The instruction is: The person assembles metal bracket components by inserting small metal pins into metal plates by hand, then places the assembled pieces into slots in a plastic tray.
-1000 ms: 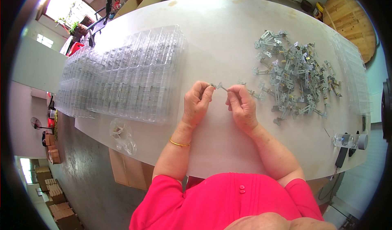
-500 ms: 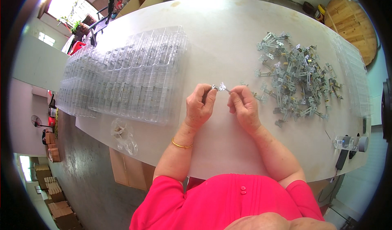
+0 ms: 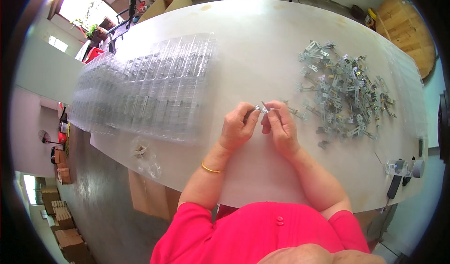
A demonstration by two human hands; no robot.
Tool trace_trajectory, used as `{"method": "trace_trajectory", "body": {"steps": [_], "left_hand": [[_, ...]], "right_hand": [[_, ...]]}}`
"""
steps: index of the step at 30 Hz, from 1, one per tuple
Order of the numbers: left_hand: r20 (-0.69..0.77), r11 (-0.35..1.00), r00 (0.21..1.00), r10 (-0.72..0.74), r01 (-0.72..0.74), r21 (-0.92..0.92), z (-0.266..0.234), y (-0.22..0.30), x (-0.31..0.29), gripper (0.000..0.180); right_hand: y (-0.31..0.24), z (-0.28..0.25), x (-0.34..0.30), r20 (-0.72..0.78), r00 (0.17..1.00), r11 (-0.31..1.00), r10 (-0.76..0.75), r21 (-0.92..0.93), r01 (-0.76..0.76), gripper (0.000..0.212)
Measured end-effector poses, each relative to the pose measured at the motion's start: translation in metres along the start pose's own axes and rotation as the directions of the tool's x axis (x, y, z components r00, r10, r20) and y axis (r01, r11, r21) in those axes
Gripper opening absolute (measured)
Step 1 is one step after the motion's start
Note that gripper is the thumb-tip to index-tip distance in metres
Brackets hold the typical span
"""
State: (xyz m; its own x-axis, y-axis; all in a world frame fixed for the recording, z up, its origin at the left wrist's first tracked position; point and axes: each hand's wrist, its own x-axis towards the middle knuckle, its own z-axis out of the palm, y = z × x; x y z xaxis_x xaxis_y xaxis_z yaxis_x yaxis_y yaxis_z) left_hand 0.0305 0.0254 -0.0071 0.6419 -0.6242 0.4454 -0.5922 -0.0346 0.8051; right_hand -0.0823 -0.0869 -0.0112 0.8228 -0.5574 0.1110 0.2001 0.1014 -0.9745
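Between my two hands, over the middle of the table, is a small silver metal bracket. My left hand is closed, thumb and forefinger pinching its left end. The fingers of my right hand are closed on its right side. Much of the part is hidden by the fingertips, and I cannot tell whether it is one piece or two. To the right lies a loose heap of similar metal brackets, some with brass-coloured bits. On the left are stacked clear plastic trays with rows of metal parts in their compartments.
More clear trays stand at the table's right edge. A clear bottle with a grey lid lies near the right front corner. A crumpled plastic bag sits at the left front edge, above a cardboard box beside the table.
My left hand has moved right, toward my right hand. The bracket has turned and sits closer between the fingertips. The whole view has shifted slightly.
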Motion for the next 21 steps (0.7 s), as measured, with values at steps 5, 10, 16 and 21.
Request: {"method": "trace_trajectory", "body": {"steps": [5, 10, 16, 21], "left_hand": [[0.041, 1.0, 0.999, 0.022, -0.023, 0.009, 0.002, 0.002, -0.001, 0.009], [0.109, 0.998, 0.993, 0.047, -0.043, -0.04, 0.002, 0.001, -0.004, 0.011], [0.176, 0.787, 0.924, -0.339, 0.381, -0.485, 0.005, 0.005, -0.001, 0.011], [0.342, 0.491, 0.817, -0.464, 0.559, -0.669, -0.017, -0.001, 0.01, 0.021]], "right_hand": [[0.006, -0.003, 0.002, -0.026, 0.991, 0.96, -0.133, -0.251, 0.122, 0.01], [0.0, 0.0, 0.003, -0.068, 0.911, 0.815, -0.407, -0.477, 0.328, 0.007], [0.002, -0.001, 0.006, -0.19, 0.847, 0.83, -0.497, -0.391, 0.399, 0.004], [0.0, 0.005, 0.0, -0.175, 0.959, 0.953, -0.223, -0.246, 0.177, 0.002]]}}
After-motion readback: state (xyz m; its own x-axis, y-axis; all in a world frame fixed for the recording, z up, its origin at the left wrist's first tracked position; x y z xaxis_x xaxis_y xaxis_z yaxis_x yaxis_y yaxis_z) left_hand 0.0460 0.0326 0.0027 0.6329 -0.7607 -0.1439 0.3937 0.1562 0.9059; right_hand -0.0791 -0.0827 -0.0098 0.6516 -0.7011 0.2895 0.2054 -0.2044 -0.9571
